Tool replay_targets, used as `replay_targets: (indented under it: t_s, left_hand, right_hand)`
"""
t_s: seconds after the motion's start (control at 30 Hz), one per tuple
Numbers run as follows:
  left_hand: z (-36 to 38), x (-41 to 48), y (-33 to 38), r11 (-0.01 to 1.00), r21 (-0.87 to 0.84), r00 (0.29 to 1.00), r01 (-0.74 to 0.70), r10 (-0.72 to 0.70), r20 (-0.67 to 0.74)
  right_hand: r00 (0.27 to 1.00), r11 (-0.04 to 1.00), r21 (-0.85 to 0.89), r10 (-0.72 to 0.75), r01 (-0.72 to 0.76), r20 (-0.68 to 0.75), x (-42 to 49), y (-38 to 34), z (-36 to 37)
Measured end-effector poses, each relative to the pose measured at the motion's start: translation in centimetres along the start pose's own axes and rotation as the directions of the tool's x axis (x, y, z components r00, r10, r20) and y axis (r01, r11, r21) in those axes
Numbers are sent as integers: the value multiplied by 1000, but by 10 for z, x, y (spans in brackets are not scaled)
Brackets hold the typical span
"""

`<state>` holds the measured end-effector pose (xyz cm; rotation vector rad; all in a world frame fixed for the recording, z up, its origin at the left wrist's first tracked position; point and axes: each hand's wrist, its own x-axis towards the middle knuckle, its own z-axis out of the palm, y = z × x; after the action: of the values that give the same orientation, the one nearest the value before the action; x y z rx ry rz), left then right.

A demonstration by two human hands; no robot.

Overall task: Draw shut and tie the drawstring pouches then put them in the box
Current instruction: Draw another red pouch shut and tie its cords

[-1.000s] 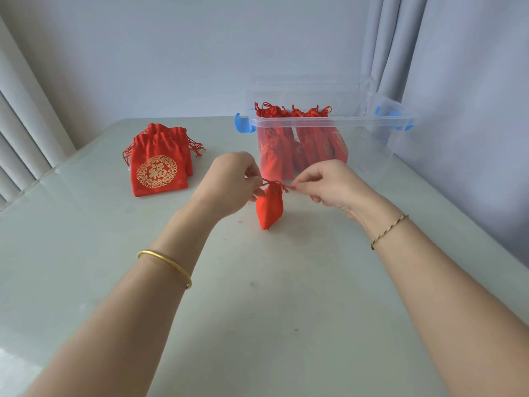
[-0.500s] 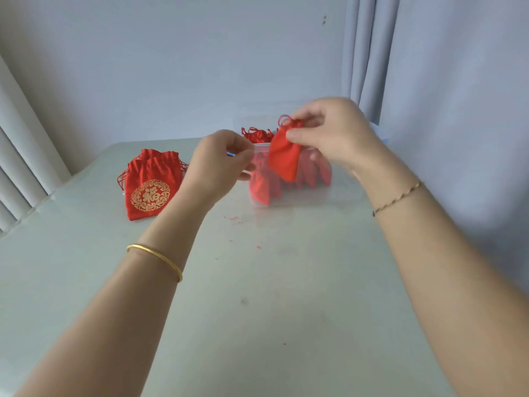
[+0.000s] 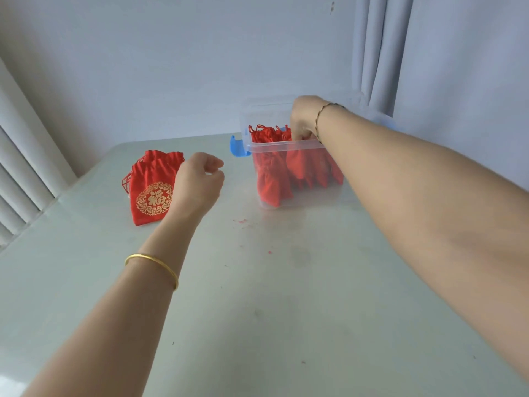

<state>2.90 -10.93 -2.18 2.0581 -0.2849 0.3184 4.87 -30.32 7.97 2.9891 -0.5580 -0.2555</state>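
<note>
Right hand [image 3: 304, 118] lowered pouch [image 3: 297, 165] into box [image 3: 279, 146].

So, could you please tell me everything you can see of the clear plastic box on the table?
The clear plastic box is a see-through tub, open on top, with a blue latch at its left end. It stands upright on the pale table, far right, by the curtain. Red drawstring pouches stand packed inside. The right hand reaches over its front rim, fingertips hidden.

A plain domestic-looking room: grey curtains [image 3: 375, 53], bare wall [image 3: 186, 53], glossy table [image 3: 257, 310].
</note>
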Motion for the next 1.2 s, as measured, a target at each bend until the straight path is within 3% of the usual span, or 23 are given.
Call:
replay_targets:
  t_s: [0.1,0.2,0.33,0.57,0.73,0.93,1.07,1.13,1.2]
  left_hand:
    - [-6,6,-23,975,214,997,53,-42,-57]
    - [-13,5,-44,856,476,979,204,-173,-109]
    - [-15,0,-65,732,620,955,280,-278,-103]
    - [-12,1,-78,711,655,966,254,-217,-139]
    - [-15,11,-84,765,527,927,370,-266,-266]
    - [-20,19,-88,740,484,882,467,-351,-314]
    - [-26,24,-89,731,472,868,493,-380,-319]
    - [-29,26,-93,726,477,867,496,-378,-326]
    - [-30,27,-96,720,482,864,499,-372,-339]
  right_hand:
    - [994,991,-123,-37,49,98,-11,-4,1]
    - [975,988,-147,-24,57,220,-22,-2,-1]
    - [990,962,-264,-26,62,139,-24,0,-7]
    - [981,973,-201,-76,112,180,-35,-7,-5]
    - [993,991,-96,-86,94,83,-34,-6,-7]
    - [969,994,-111,10,17,245,-26,-5,-4]
    - [935,999,7,39,-44,352,-18,-5,-1]
    - [942,994,96,8,-42,334,-11,-5,-2]
    - [959,1000,-22,2,4,283,-9,-6,-7]
